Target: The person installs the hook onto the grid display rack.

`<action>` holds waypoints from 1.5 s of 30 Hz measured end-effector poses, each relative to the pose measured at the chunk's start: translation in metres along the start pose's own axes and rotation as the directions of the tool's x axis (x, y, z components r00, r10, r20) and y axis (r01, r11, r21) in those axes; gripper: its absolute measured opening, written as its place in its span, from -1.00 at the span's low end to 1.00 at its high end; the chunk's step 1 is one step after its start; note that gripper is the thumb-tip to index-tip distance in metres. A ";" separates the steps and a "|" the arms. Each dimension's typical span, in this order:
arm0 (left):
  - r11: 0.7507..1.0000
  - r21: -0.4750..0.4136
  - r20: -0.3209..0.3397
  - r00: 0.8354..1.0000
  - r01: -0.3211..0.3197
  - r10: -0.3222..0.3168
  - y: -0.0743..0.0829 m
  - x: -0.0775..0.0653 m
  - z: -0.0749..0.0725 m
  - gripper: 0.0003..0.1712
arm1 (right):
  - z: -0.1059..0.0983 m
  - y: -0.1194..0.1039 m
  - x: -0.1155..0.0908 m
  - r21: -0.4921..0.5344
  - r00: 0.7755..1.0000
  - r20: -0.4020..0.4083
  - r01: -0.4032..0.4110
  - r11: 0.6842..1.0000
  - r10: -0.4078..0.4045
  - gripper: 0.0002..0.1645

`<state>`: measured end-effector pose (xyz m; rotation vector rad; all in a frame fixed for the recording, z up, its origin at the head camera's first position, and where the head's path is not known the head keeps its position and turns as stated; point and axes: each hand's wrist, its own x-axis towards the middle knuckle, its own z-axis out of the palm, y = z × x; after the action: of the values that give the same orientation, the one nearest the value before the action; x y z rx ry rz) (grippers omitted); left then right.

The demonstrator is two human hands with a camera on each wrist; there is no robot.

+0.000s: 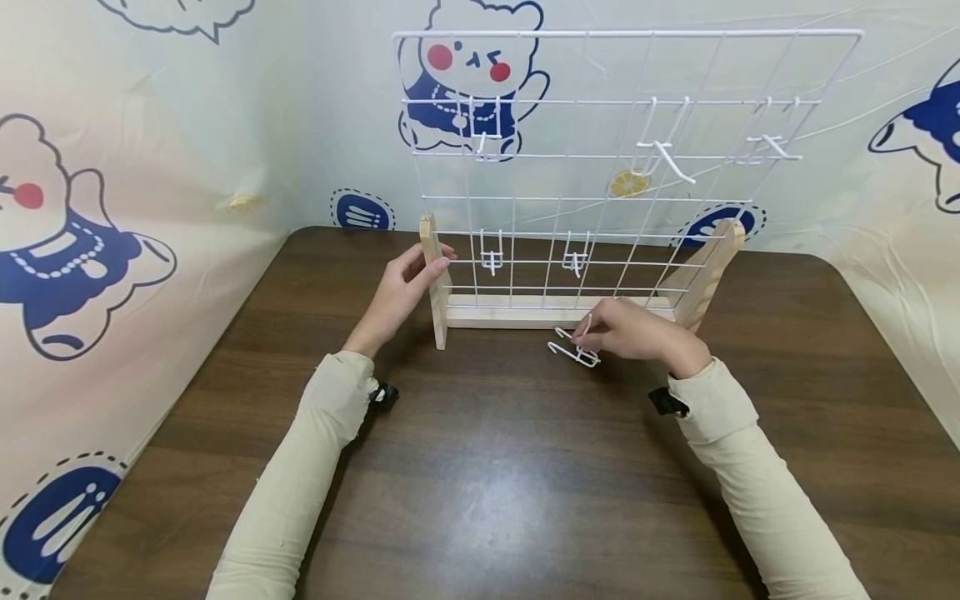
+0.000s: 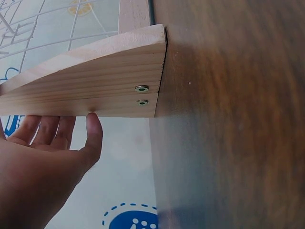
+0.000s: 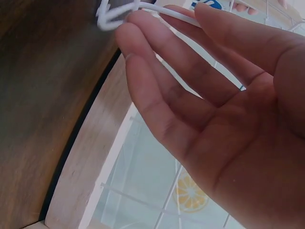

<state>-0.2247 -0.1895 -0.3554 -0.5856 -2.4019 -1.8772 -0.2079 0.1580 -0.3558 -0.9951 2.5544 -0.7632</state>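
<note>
A white wire grid rack point(image 1: 555, 198) stands upright on a pale wooden base, several white hooks hung on its bars. My left hand point(image 1: 407, 287) grips the left wooden side post point(image 1: 435, 304), thumb on the near side and fingers reaching behind. In the left wrist view, the thumb and fingertips of that hand point(image 2: 43, 167) meet the post's edge. With thumb and fingers, my right hand point(image 1: 630, 332) pinches a loose white wire hook point(image 1: 576, 354) low in front of the base bar point(image 1: 517, 317). The right wrist view shows part of the hook point(image 3: 167, 12) between the fingers.
Three hooks hang on the upper bars, among them a long-armed hook point(image 1: 667, 154). Lower down are two smaller hooks, one at the left point(image 1: 491, 258). The right wooden post point(image 1: 708, 275) stands past my right hand. A patterned curtain surrounds the brown table point(image 1: 495, 467).
</note>
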 end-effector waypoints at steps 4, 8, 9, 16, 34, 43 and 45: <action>1.000 -0.001 -0.003 1.000 0.003 -0.003 0.000 0.000 0.000 -0.56 | 0.004 0.001 0.003 -0.013 1.000 -0.014 0.012 1.000 -0.012 -0.84; 1.000 0.004 -0.001 1.000 0.005 -0.005 0.001 0.000 0.000 -0.54 | 0.007 0.000 0.004 -0.031 1.000 -0.028 0.005 0.999 -0.006 -0.86; 1.000 0.002 -0.001 1.000 0.004 -0.004 0.001 0.000 0.000 -0.54 | 0.007 0.000 0.005 -0.033 1.000 -0.029 0.005 0.999 -0.006 -0.87; 1.000 -0.009 -0.001 1.000 -0.002 0.002 0.000 0.000 0.000 -0.54 | 0.013 -0.004 0.008 -0.034 0.999 -0.031 -0.010 0.999 0.009 -0.89; 1.000 -0.019 -0.006 1.000 0.000 0.000 0.000 0.001 0.001 -0.55 | 0.018 -0.005 0.011 -0.034 0.998 -0.060 -0.008 0.999 0.006 -0.79; 0.999 -0.034 -0.019 1.000 -0.008 0.007 -0.002 0.001 0.002 -0.59 | 0.016 -0.008 0.010 -0.020 1.000 -0.030 -0.005 1.000 0.004 -0.79; 0.999 -0.036 -0.019 1.000 -0.008 0.007 -0.003 0.002 0.003 -0.59 | 0.015 -0.008 0.008 -0.023 0.999 -0.036 -0.013 1.000 0.012 -0.77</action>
<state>-0.2266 -0.1863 -0.3584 -0.5748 -2.3558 -1.9176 -0.2027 0.1414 -0.3643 -0.9801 2.6027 -0.7568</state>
